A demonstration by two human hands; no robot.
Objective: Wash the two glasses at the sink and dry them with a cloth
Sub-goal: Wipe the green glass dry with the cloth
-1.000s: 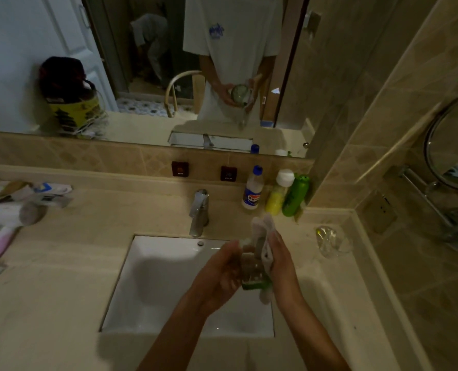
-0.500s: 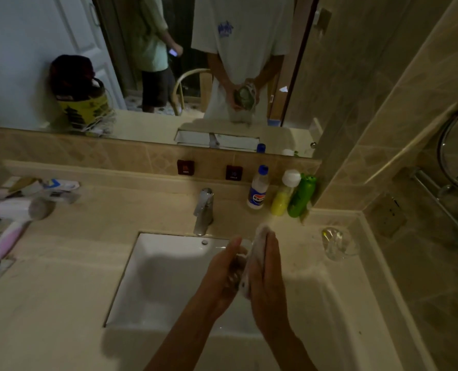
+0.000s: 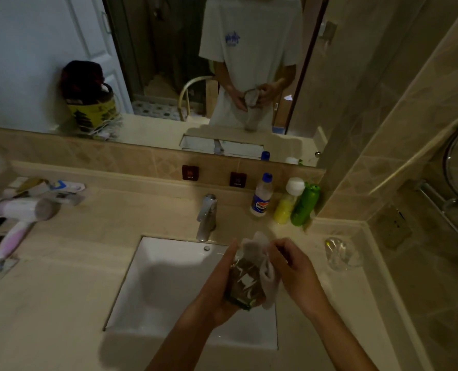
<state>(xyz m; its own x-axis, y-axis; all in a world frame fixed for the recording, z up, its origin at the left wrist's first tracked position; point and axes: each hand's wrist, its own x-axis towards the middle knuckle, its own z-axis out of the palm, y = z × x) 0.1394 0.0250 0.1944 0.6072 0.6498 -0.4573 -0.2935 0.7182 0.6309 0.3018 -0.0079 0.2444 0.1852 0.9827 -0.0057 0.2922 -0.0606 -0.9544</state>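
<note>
1. I am cradling the glass [image 3: 242,283] in my left hand [image 3: 222,295], fingers curled round its wall from the left and below, over the right part of the sink [image 3: 169,285].
2. The glass is lying tilted: its long axis is running from its base near my body up and away toward the tap [image 3: 207,216], so the mouth is pointing away from me.
3. My right hand [image 3: 296,271] is pinching the white cloth [image 3: 264,261] at the glass's far end, with the rest of the cloth hanging down its right side.
4. Since the mouth is lying nearer my right fingertips, I am judging that hand best placed to work the cloth round the rim.
5. The second glass [image 3: 341,254] is standing on the counter [image 3: 62,303] well to my right, apart from both hands.
</note>
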